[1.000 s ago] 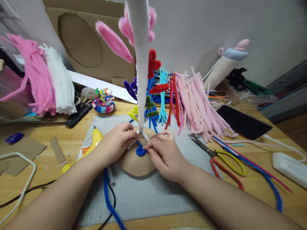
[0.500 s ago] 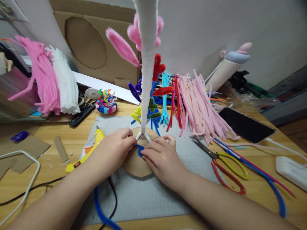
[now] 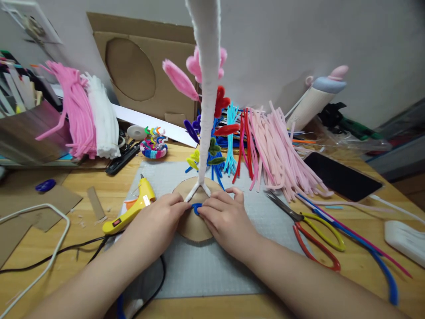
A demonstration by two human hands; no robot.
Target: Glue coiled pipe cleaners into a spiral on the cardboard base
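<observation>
Between my hands a blue pipe cleaner (image 3: 196, 208) is curled into a small coil over a round cardboard base (image 3: 195, 230). My left hand (image 3: 168, 215) pinches its left side with thumb and forefinger. My right hand (image 3: 227, 217) is closed on the coil's right side, fingertips partly hiding it. Just behind them a white wrapped stem (image 3: 207, 106) stands upright on the base, its foot split into short legs. Pink petals (image 3: 181, 79), a red flower (image 3: 222, 102), purple, yellow and green pieces show around the stem.
A yellow hot glue gun (image 3: 133, 210) lies left of my hands, scissors (image 3: 299, 217) to the right, on a grey cutting mat (image 3: 199, 283). Behind are bundles of pink pipe cleaners (image 3: 275, 146) and white ones (image 3: 101, 119). A phone (image 3: 341, 175) lies at right.
The view has shifted, so the stem and the left-side objects sit farther right and lower in the picture. Both hands keep hold of the blue coil, whose visible shape has turned slightly.
</observation>
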